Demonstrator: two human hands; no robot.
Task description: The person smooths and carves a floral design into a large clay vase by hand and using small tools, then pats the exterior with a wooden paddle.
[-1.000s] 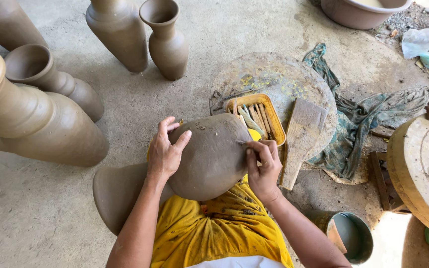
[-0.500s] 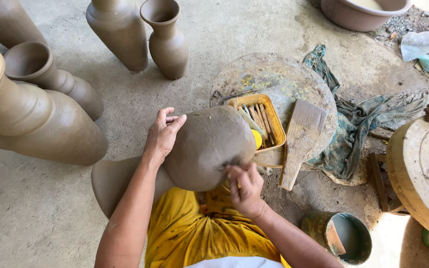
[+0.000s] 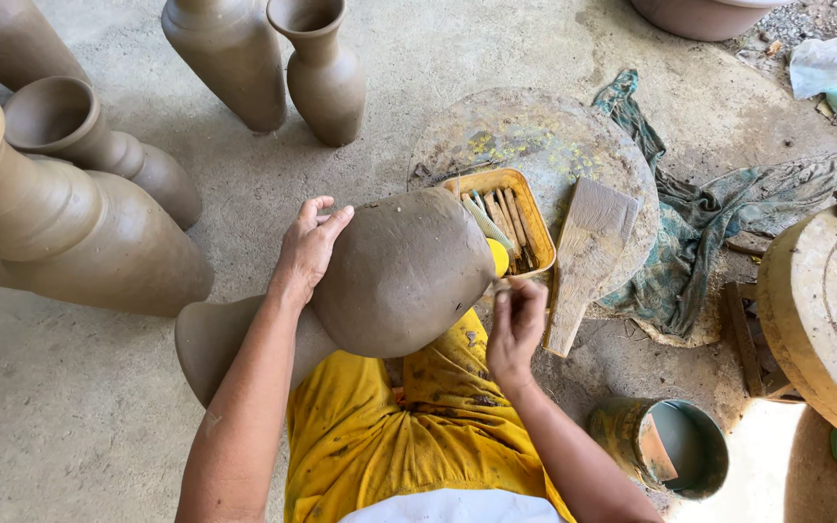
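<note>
A large unfired clay vase (image 3: 399, 281) lies on its side across my lap, over a yellow cloth (image 3: 389, 436); its flared mouth points left and its flat base faces the tray. My left hand (image 3: 307, 247) grips the upper left of its body, fingers curled over the clay. My right hand (image 3: 515, 329) is at the lower right edge of the vase, near the base. Its fingers are pinched on a small thin tool whose tip touches the clay.
A yellow tray (image 3: 542, 228) of sticks and a wooden paddle (image 3: 588, 252) lie on a round board (image 3: 535, 136). Several clay vases (image 3: 79, 232) stand left and behind. A green cloth (image 3: 719, 223), a small bucket (image 3: 670, 450) and a round wheel (image 3: 825, 310) are to the right.
My right hand slid from the vase's base down its right side, then came back up near the base edge. The vase turned slightly, and my left hand kept its hold.
</note>
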